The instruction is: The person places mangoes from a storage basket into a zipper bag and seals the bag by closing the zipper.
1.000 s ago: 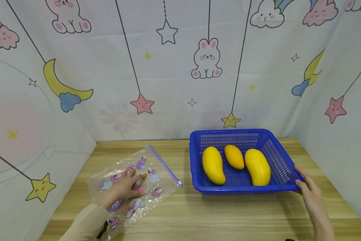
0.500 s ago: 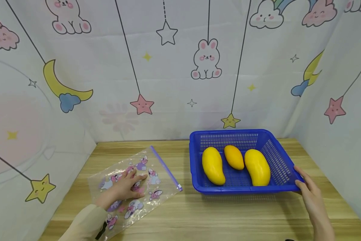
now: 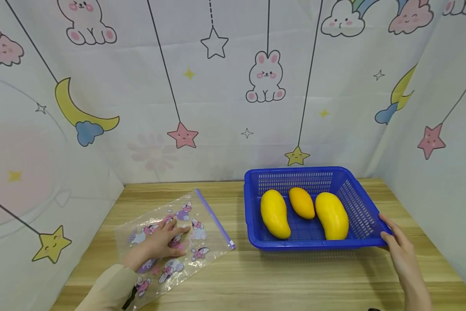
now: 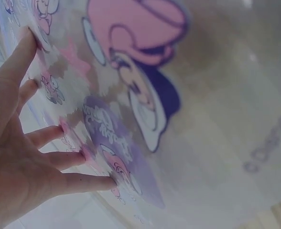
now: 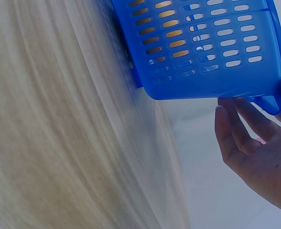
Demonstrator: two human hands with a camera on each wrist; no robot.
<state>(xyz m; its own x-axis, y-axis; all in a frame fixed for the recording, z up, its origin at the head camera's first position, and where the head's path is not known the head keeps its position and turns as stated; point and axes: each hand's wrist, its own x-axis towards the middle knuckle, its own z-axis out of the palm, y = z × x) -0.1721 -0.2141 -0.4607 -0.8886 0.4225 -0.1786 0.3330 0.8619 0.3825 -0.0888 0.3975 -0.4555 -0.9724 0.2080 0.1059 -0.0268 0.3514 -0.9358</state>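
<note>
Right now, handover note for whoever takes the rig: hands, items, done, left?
Left hand: flat, fingers spread, pressing the printed zip bag on the table.
Right hand: fingers at the near right corner of the blue basket, not clearly gripping.
Three mangoes lie in the basket.
Done: nothing bagged.
Left: likely open the bag and move the mangoes in.

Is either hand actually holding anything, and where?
Neither grips. Left hand rests flat on the clear cartoon-printed zip bag; right hand touches the blue plastic basket at its near right corner.
</note>
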